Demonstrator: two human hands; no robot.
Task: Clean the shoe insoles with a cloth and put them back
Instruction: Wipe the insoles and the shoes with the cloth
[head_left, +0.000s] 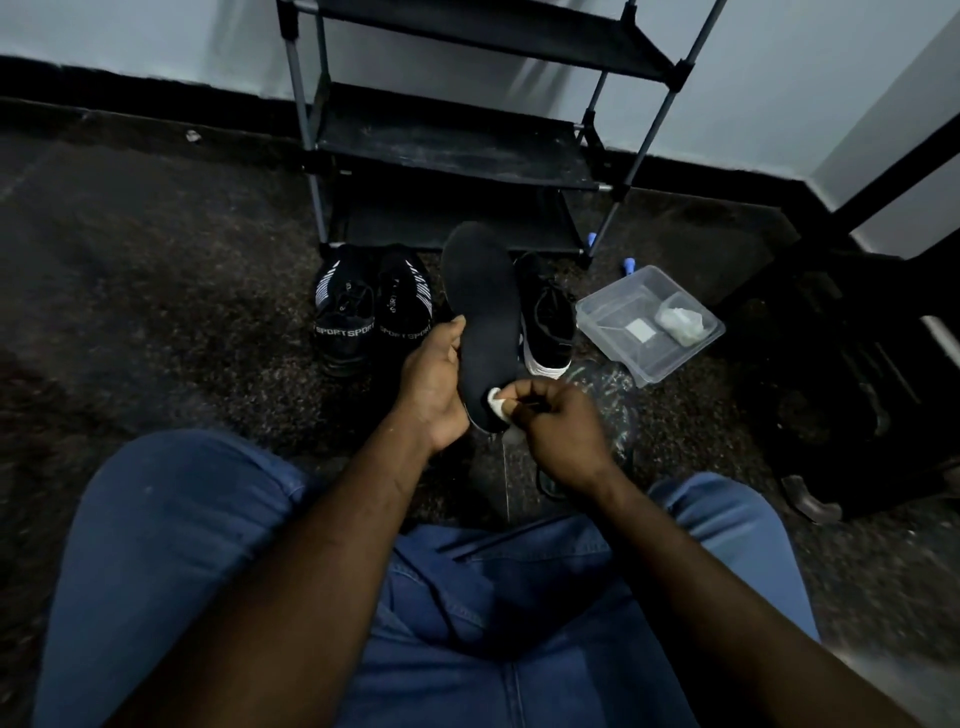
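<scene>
Insole (483, 306), black and long, is held above the floor in our left hand (434, 384), whose fingers curl round its left edge near the heel. Our right hand (558, 431) pinches a small white cloth (496, 405) against the heel end. Behind, on the floor, sit a pair of black sport shoes (371, 312), a white-soled black shoe (545, 322) and a clear plastic tub (649, 325), near the shoe rack (457, 140).

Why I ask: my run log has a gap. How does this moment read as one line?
step: wipe | left hand holds insole | right hand pinches cloth on insole's near end | insole out of shoe
</scene>
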